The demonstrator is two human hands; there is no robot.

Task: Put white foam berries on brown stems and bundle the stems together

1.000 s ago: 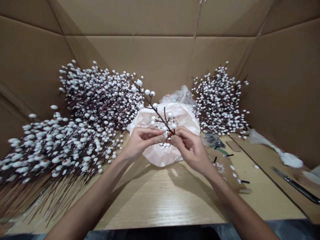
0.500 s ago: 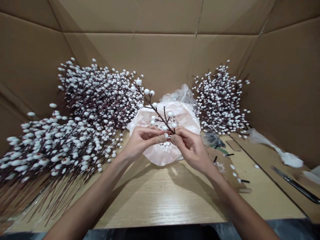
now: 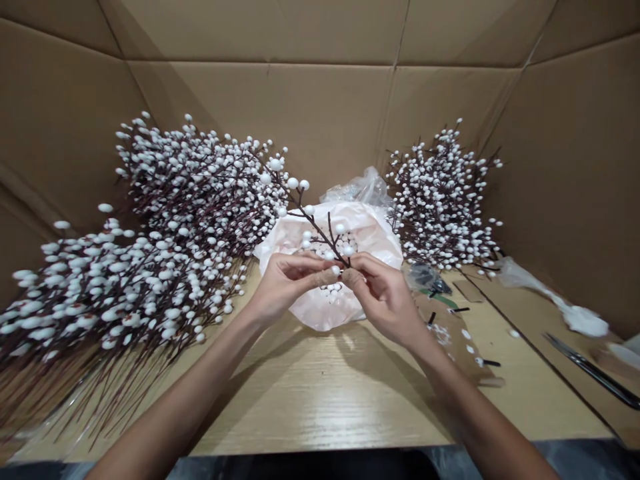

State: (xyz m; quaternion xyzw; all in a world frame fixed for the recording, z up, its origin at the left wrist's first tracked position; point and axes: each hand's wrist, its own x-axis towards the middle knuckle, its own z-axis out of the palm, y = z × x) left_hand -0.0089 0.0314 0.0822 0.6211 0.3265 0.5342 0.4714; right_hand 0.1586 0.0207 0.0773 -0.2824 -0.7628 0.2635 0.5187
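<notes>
A dark brown artificial berry branch [image 3: 320,230] with white berries slants up and left from between my hands. My right hand [image 3: 383,293] pinches its lower end between thumb and forefinger. Close against it, my left hand [image 3: 287,283] pinches a white berry [image 3: 335,271] beside the stem. The fingertips of both hands nearly meet. Below and behind them lies a pale pink plastic bag [image 3: 320,317], spread open, with many loose white berries [image 3: 333,290] in it. The hands partly hide the bag.
Piles of white-berried branches lie at the left [image 3: 145,287] and back right [image 3: 443,200]. A clear plastic bag [image 3: 363,187] sits behind. At the right are a brown card [image 3: 445,333] with small scraps, a white plastic wrapper [image 3: 583,319] and dark-handled scissors [image 3: 590,367]. Cardboard walls [image 3: 260,100] surround the table.
The hands and the branch stay almost where they were. The berry in my left fingers has shifted very slightly right toward the stem.
</notes>
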